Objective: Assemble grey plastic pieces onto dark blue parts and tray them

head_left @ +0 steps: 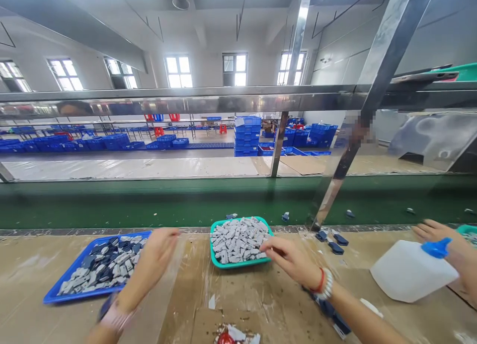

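Observation:
My right hand reaches to the right edge of a teal tray heaped with small grey parts; its fingers are pinched together at the pile, and what they hold is hidden. My left hand hovers at the right end of a blue tray holding several grey and dark blue parts; its fingers are curled and blurred by motion. Both trays sit on the cardboard-covered bench in front of me.
Another person's hand rests at the far right behind a white plastic jug with a blue cap. Loose dark blue parts lie by a slanted steel post. A green conveyor belt runs behind the bench. Stacked blue crates stand beyond.

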A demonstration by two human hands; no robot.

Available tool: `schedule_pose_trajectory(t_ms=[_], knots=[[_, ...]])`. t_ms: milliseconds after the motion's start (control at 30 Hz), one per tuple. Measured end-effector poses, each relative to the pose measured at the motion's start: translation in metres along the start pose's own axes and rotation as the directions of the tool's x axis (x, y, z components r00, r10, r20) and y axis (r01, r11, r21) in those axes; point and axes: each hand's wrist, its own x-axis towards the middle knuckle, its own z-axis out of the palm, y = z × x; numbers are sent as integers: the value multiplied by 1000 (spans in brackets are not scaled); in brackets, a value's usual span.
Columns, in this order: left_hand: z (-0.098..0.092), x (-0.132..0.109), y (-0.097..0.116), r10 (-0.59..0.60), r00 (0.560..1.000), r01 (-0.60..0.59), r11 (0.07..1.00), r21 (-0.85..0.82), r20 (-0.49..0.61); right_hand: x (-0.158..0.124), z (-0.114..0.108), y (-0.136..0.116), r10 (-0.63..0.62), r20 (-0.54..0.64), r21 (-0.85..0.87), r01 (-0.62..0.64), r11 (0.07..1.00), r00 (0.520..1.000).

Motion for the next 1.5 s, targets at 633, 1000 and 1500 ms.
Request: schedule_pose_trajectory(t_ms=[633, 1000, 1500], knots=[[100, 96, 26, 53, 941, 6, 985, -173, 333, -127, 53, -31, 516, 124, 780, -405, 477, 847], [-17, -125, 3, -217, 952, 297, 814, -498, 214, -145, 98, -68, 287, -35, -37, -288, 957, 957], [40, -226, 59, -460, 784, 620, 581, -527, 416, -149, 111, -84, 390, -25, 322, -362, 875, 920]])
